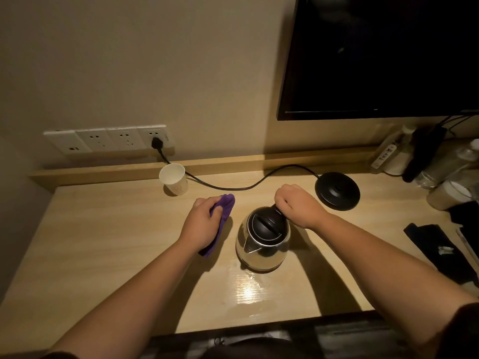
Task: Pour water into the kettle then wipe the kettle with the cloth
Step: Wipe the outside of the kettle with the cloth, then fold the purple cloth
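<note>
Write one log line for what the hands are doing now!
left hand: holds cloth, beside kettle | right hand: grips kettle handle | lid: shut | kettle: on table, off base

A black round base (337, 190) is seen on the wooden bench (116, 244), toward the back right. Its black cord (233, 187) is run across the bench to a plug (156, 143) seated in the rightmost socket of a white outlet strip (106, 138) on the wall. A dark screen (383, 55) is mounted at upper right. Bottles (394, 151) and dark items are crowded at the far right. A wet sheen (248, 288) is visible near the front edge.
</note>
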### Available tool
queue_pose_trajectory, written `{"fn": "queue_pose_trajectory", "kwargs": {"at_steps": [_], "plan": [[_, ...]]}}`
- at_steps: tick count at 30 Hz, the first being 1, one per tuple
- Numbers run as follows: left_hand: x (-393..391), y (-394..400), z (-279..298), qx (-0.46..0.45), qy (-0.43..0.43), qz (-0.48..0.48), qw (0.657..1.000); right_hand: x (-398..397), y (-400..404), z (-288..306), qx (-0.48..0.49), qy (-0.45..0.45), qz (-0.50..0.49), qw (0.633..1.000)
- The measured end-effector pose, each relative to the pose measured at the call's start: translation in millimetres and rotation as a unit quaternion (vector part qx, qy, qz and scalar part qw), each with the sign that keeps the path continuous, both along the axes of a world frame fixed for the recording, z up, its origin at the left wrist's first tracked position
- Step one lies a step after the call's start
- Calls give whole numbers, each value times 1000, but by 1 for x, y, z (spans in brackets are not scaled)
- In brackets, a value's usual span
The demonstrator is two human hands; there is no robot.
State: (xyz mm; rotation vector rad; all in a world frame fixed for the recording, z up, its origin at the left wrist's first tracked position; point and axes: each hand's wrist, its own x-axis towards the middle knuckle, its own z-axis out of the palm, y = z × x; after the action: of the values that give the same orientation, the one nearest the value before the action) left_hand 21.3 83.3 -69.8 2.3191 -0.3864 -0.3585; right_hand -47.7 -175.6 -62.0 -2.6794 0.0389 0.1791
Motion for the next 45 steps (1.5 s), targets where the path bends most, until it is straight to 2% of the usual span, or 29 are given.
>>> {"fn": "queue_pose_trajectory", "kwargs": {"at_steps": [5, 16, 20, 23, 25, 27, 29, 31, 34, 38, 42, 45], "plan": [[-9, -11, -4, -14, 18, -1, 1000, -8, -27, 2, -5, -1, -127, 992], [-19, -24, -2, -29, 42, -10, 999, -20, -102, 12, -17, -21, -248, 968], [-26, -27, 0, -103, 116, -2, 988, -17, -108, 13, -21, -28, -234, 971], [-31, -27, 6, -172, 210, 30, 962, -14, -114, 7, -31, -4, -243, 970], [-36, -25, 11, -216, 273, 52, 936, -15, -111, 9, -59, -20, -262, 963], [-39, -19, 14, -256, 333, 67, 905, -15, -95, 20, -84, -106, -223, 965], [-41, -8, 15, -274, 372, 67, 884, -13, -59, 41, -55, -154, -138, 977], [-42, 5, 15, -289, 403, 61, 866, -12, -14, 61, -8, -127, -29, 991], [-44, 25, 24, -303, 438, 36, 846, -10, 54, 78, 55, -25, 117, 991], [-44, 65, 34, -279, 442, -4, 852, -3, 123, 87, 81, 128, 190, 970], [-38, 118, 43, -206, 442, -62, 871, 0, 174, 88, 73, 182, 176, 965], [-34, 163, 51, -101, 400, -166, 896, -2, 209, 82, 97, 208, 136, 964]]}}
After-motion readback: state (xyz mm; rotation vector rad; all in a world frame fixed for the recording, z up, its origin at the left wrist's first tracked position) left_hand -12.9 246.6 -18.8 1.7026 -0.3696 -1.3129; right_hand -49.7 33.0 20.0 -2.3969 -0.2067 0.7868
